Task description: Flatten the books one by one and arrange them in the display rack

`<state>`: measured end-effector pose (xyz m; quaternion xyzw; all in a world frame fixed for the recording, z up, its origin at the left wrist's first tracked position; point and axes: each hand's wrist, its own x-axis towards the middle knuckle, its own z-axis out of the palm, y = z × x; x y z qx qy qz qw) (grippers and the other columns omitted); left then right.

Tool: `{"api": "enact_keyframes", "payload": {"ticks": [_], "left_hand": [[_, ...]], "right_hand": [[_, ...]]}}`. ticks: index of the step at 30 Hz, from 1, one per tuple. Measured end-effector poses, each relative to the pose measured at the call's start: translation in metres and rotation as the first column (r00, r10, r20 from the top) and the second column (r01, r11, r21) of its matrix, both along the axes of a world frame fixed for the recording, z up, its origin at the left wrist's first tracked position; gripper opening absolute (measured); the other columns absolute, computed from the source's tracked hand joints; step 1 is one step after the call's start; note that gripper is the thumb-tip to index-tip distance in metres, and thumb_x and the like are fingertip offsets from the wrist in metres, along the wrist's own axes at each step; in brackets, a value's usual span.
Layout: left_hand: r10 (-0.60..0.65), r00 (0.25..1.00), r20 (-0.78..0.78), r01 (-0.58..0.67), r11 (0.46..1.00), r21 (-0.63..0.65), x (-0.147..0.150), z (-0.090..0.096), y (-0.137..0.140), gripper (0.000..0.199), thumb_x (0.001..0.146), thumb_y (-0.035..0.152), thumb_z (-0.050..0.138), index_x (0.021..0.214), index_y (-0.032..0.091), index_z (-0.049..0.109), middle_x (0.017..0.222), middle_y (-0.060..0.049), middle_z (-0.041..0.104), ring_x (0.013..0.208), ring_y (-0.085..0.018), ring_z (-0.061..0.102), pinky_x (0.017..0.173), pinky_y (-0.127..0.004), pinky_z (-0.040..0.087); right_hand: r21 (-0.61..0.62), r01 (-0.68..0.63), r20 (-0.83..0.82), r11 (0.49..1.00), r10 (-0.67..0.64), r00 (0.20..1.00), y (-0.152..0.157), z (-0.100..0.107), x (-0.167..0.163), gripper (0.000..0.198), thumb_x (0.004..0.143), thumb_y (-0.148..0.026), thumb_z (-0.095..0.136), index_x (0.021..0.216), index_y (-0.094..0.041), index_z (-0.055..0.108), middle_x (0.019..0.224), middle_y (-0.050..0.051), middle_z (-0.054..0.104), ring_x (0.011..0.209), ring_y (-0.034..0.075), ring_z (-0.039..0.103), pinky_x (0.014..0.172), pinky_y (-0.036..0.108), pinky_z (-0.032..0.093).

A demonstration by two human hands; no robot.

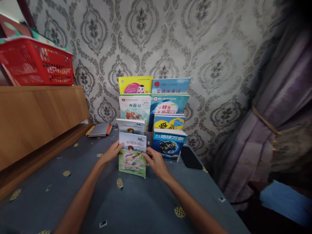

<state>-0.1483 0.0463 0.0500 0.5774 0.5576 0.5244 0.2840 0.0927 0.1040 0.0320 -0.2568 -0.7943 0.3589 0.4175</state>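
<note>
Both my hands grip an upright book (131, 161) whose cover shows a seated figure playing a guitar. My left hand (114, 151) has its fingers at the book's left edge, and my right hand (156, 161) holds the right edge. Close behind it stands a pale blue-white book (131, 125). Further back in the left row are a white book (134, 105) and a yellow book (134, 84). The right row has a dark blue book (168, 146) with a globe at its front, then a yellow-and-blue book (168, 122) and two blue books (168, 104) behind.
The books stand on a dark blue patterned cloth (146, 201) against a wallpapered wall (209, 58). A small stack of flat books (98, 130) lies at the left. A black flat object (191, 157) lies at the right. A red basket (36, 61) sits on a wooden cabinet (41, 120). A curtain (265, 130) hangs at the right.
</note>
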Motion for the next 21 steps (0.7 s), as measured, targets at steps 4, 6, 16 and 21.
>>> {"api": "enact_keyframes", "payload": {"ticks": [4,6,16,21], "left_hand": [[0.019,0.997,-0.079,-0.029,0.992,-0.119,-0.015,0.015,0.006,0.048,0.072,0.062,0.070,0.091,0.018,0.068,0.079,-0.003,0.067,0.064,-0.017,0.060,0.043,-0.021,0.044],[0.057,0.993,-0.101,-0.064,0.996,-0.067,-0.018,0.022,0.011,0.044,0.071,0.059,0.071,0.085,0.017,0.067,0.067,0.000,0.061,0.054,-0.014,0.054,0.037,-0.020,0.038],[0.393,0.899,-0.192,-0.294,0.868,0.399,0.001,0.072,0.028,0.025,0.090,0.043,0.053,0.086,0.019,0.058,0.077,-0.003,0.061,0.069,-0.017,0.058,0.057,-0.025,0.050],[0.544,0.812,-0.212,-0.329,0.726,0.605,0.014,0.085,0.025,0.020,0.097,0.037,0.048,0.084,0.022,0.050,0.078,-0.003,0.058,0.074,-0.018,0.058,0.073,-0.031,0.050]], "right_hand": [[0.059,0.034,0.068,0.998,-0.038,0.997,0.012,0.012,-0.012,0.014,0.088,-0.028,0.052,0.079,-0.020,0.061,0.069,0.002,0.069,0.062,0.018,0.063,0.052,0.024,0.043],[0.083,0.054,0.081,0.995,-0.061,0.995,0.019,0.020,-0.018,0.014,0.088,-0.027,0.052,0.079,-0.020,0.061,0.067,0.002,0.068,0.059,0.018,0.062,0.052,0.023,0.042],[0.279,0.275,-0.107,0.920,-0.255,0.961,0.041,0.065,-0.037,0.024,0.091,-0.033,0.048,0.093,-0.018,0.067,0.077,0.005,0.068,0.068,0.020,0.059,0.066,0.028,0.044],[0.288,0.376,-0.302,0.881,-0.289,0.908,0.040,0.069,-0.043,0.030,0.096,-0.036,0.044,0.107,-0.018,0.065,0.096,0.010,0.070,0.085,0.024,0.062,0.077,0.034,0.048]]}}
